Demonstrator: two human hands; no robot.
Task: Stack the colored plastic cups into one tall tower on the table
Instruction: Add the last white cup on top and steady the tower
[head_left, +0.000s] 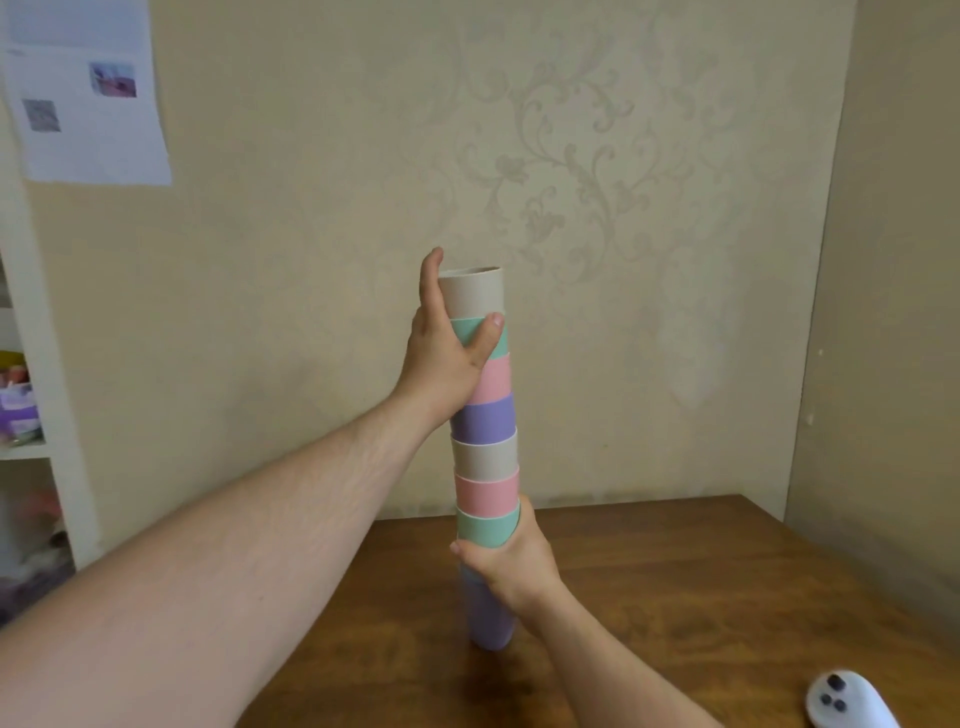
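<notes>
A tall tower of nested plastic cups (485, 447) stands upright on the brown wooden table (675, 582). From the top down its bands are beige, green, pink, purple, beige, pink, green, and a purple cup (488, 623) at the base touching the table. My left hand (447, 348) wraps the upper part, thumb across the green band, fingers behind the top beige cup (475, 293). My right hand (511, 564) grips the lower part, around the bottom green cup and the top of the purple one.
A white controller with dark buttons (852, 701) lies at the table's front right. Wallpapered walls close in behind and on the right. A white shelf unit (36, 322) with cluttered items stands at the left, papers (85, 93) pinned above it.
</notes>
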